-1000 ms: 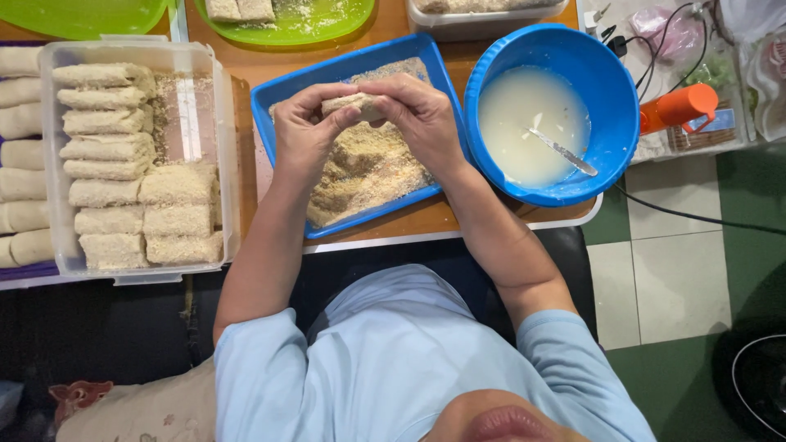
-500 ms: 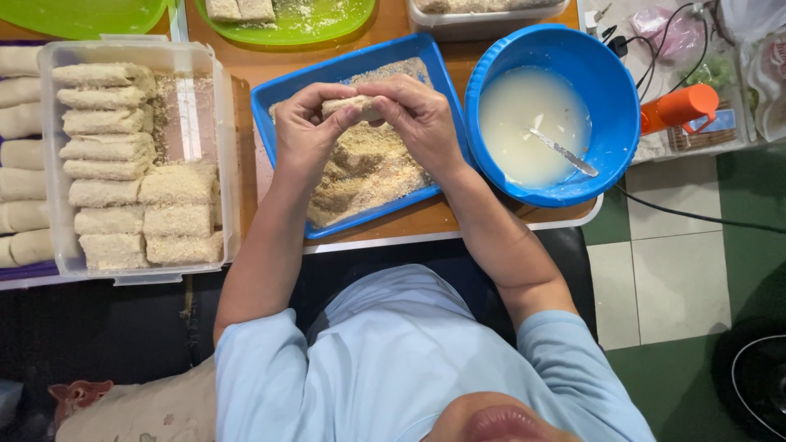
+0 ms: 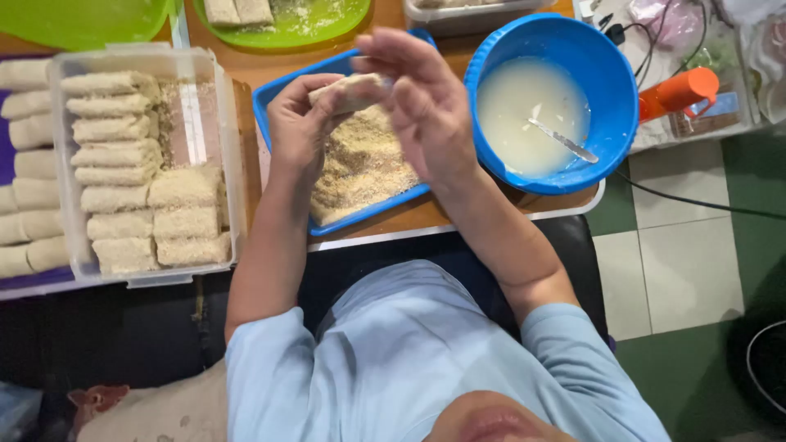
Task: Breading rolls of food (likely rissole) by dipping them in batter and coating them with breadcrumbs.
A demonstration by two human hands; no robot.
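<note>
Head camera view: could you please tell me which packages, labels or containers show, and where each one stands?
Clear plastic box: far left, rectangular, filled with pale breaded rolls.
Blue tray: centre, rectangular, holding crumbs.
Blue bowl: right, round, whitish batter inside.
Orange container: far right, cylindrical.
No labels or screens clearly visible.

A wooden table (image 3: pixel 246 69) stands over green-and-white floor tiles (image 3: pixel 671 270).

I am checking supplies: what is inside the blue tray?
The blue tray holds loose breadcrumbs. The left hand and right hand, holding a roll above it, hide its far part.
</note>
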